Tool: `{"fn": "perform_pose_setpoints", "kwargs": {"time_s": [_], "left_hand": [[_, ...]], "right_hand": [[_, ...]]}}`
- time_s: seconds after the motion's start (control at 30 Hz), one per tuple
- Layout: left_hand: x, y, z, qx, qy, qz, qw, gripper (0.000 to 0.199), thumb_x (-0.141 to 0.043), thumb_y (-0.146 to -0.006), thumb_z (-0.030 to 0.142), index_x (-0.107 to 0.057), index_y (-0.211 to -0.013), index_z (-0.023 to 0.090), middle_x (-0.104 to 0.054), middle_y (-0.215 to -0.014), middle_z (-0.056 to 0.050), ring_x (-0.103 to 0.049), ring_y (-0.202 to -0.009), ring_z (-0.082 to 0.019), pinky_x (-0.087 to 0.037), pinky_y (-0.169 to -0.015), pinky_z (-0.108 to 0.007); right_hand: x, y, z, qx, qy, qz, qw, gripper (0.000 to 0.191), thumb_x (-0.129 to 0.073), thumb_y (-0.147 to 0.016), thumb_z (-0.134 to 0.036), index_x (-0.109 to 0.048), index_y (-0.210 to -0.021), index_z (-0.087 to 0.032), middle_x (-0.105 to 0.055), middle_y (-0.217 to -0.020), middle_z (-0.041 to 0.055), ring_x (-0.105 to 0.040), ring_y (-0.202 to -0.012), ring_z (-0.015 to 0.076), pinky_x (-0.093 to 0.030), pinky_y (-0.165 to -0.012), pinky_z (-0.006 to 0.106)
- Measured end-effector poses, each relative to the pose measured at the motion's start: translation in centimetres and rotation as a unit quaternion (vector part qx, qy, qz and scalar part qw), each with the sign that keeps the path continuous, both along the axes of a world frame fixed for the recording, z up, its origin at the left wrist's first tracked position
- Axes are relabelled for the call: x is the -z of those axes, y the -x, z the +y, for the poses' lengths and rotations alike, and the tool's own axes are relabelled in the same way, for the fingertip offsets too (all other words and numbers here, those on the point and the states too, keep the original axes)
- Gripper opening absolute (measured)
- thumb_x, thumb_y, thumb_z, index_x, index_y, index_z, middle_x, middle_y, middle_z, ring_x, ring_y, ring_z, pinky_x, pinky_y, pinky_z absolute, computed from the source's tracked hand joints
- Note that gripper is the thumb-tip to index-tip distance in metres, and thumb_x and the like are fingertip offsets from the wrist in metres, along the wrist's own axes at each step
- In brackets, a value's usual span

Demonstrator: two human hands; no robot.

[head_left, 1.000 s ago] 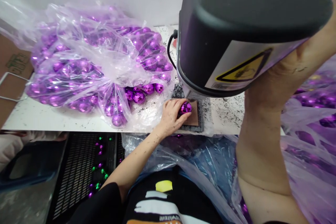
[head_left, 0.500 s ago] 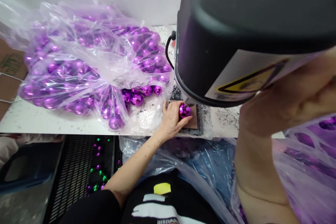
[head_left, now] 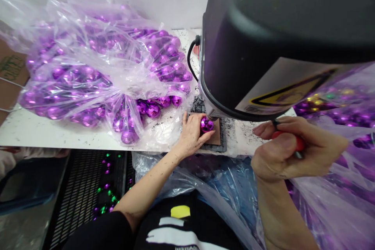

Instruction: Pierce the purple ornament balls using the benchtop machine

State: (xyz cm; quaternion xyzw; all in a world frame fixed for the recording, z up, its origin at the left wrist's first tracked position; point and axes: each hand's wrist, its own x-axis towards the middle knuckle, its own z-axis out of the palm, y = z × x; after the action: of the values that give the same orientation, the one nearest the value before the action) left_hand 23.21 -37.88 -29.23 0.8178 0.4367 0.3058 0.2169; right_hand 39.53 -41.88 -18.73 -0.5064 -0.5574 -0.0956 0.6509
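Observation:
My left hand (head_left: 191, 134) is closed round a shiny purple faceted ball (head_left: 206, 124), pinching it between thumb and fingers. The ball rests on a brown board (head_left: 216, 136) under a black drill press (head_left: 249, 47). Right at the top of the ball is the grey chuck (head_left: 212, 116); the bit's tip is hidden. My right hand (head_left: 299, 148) grips the red knob (head_left: 299, 143) of the press's lever, to the right of the black housing.
A clear plastic bag (head_left: 123, 70) full of purple balls covers the left of the white table (head_left: 73, 136). Another bag of purple balls (head_left: 342, 113) lies at the right. Below the left edge is a black mesh crate (head_left: 79, 187). Dark shavings dot the table.
My right hand has come down and toward me with the lever knob, from beside the press housing. The chuck has dropped to the ball. My left hand stays in place.

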Motion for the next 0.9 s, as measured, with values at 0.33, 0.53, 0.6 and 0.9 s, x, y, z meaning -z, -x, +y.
{"fn": "perform_pose_setpoints", "kwargs": {"time_s": [0.33, 0.53, 0.6, 0.9], "left_hand": [[-0.1, 0.1, 0.1, 0.012, 0.007, -0.006, 1.000, 0.044, -0.062, -0.094, 0.038, -0.046, -0.129, 0.018, -0.064, -0.122, -0.011, -0.055, -0.121, -0.026, -0.024, -0.119, -0.049], [-0.2, 0.1, 0.0, 0.008, 0.002, -0.008, 1.000, 0.043, -0.063, -0.093, 0.036, -0.047, -0.130, 0.019, -0.064, -0.122, -0.010, -0.056, -0.122, -0.026, -0.025, -0.119, -0.049], [-0.2, 0.1, 0.0, 0.006, 0.006, 0.001, 1.000, 0.044, -0.063, -0.093, 0.037, -0.047, -0.130, 0.019, -0.064, -0.122, -0.010, -0.055, -0.122, -0.026, -0.025, -0.120, -0.050], [-0.5, 0.0, 0.0, 0.000, 0.017, 0.011, 1.000, 0.042, -0.062, -0.093, 0.038, -0.048, -0.128, 0.019, -0.063, -0.122, -0.011, -0.055, -0.121, -0.026, -0.027, -0.118, -0.049]], "right_hand": [[1.0, 0.3, 1.0, -0.011, -0.105, 0.005, 0.994, 0.021, -0.054, -0.086, -0.023, -0.056, -0.069, -0.012, -0.045, -0.053, -0.0028, -0.048, -0.050, 0.0067, -0.038, -0.046, 0.022], [2.2, 0.2, 1.4, -0.020, -0.118, -0.004, 0.993, 0.020, -0.053, -0.087, -0.025, -0.056, -0.072, -0.013, -0.045, -0.057, -0.0032, -0.048, -0.051, 0.0057, -0.044, -0.047, 0.022], [2.5, 0.3, 1.5, -0.017, -0.129, -0.001, 0.991, 0.022, -0.053, -0.088, -0.026, -0.055, -0.071, -0.013, -0.045, -0.057, -0.0033, -0.048, -0.051, 0.0051, -0.044, -0.047, 0.020], [4.0, 0.5, 1.6, -0.044, -0.127, 0.024, 0.991, 0.025, -0.052, -0.089, -0.031, -0.054, -0.072, -0.013, -0.047, -0.064, -0.0016, -0.052, -0.054, 0.0071, -0.048, -0.050, 0.025]]}}
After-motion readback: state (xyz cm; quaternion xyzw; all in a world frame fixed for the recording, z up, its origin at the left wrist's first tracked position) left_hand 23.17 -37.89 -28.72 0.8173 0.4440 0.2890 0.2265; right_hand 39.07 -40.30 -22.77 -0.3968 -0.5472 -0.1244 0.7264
